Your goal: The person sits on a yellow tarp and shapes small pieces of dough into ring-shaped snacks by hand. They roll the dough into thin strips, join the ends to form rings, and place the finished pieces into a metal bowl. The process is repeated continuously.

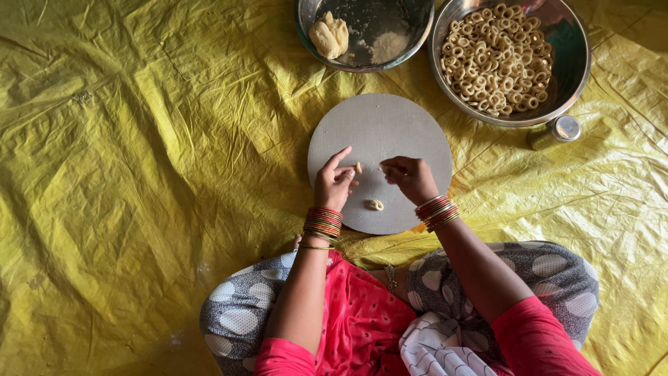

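- Our left hand (334, 182) rests on the round board (390, 132), fingers loosely open, touching one end of a small dough piece (358, 167).
- Our right hand (410, 177) is curled, pinching the other end of that dough.
- One finished ring (376, 205) lies on the near edge of the board.
- The far right bowl (574, 76) holds a big heap of shaped rings (497, 59), so much looks done.
- In the far left bowl (306, 31) only a small dough lump (328, 35) is left, so we judge little remains.

A crinkled, faintly glossy yellow plastic sheet (139, 139) lies under a matt, smooth grey round board (390, 132). Beyond the board, two shiny metal bowls (574, 76); soft matt dough (328, 35) sits in one.
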